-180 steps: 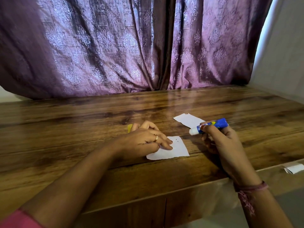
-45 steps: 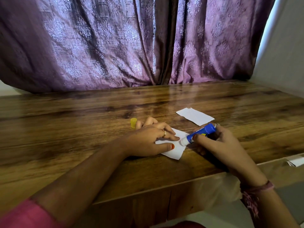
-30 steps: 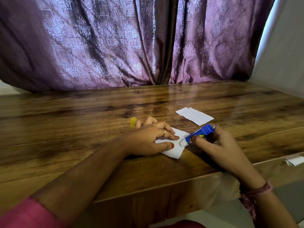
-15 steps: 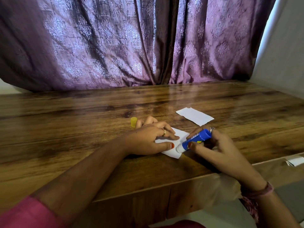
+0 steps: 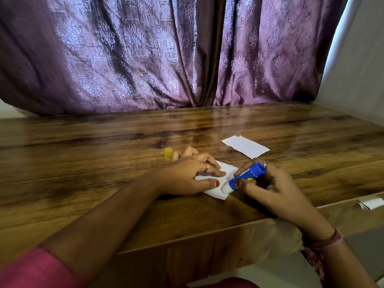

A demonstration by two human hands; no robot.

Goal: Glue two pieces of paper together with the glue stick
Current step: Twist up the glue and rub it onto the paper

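Observation:
A small white paper piece (image 5: 227,173) lies on the wooden table (image 5: 104,154) near its front edge. My left hand (image 5: 187,175) lies flat on its left part, fingers spread, pinning it down. My right hand (image 5: 268,188) grips a blue glue stick (image 5: 247,176), tilted with its white tip down on the paper's near right corner. A second white paper piece (image 5: 245,146) lies flat farther back to the right, untouched. The yellow glue cap (image 5: 168,153) stands just behind my left hand.
Purple patterned curtains (image 5: 166,59) hang behind the table's far edge. A grey wall (image 5: 357,69) closes the right side. A small folded white paper scrap (image 5: 371,203) lies on a lower ledge at the right, past the table's front edge.
The glue stick came down from the air onto the paper and has slid toward its near right corner. My left hand keeps the paper pinned.

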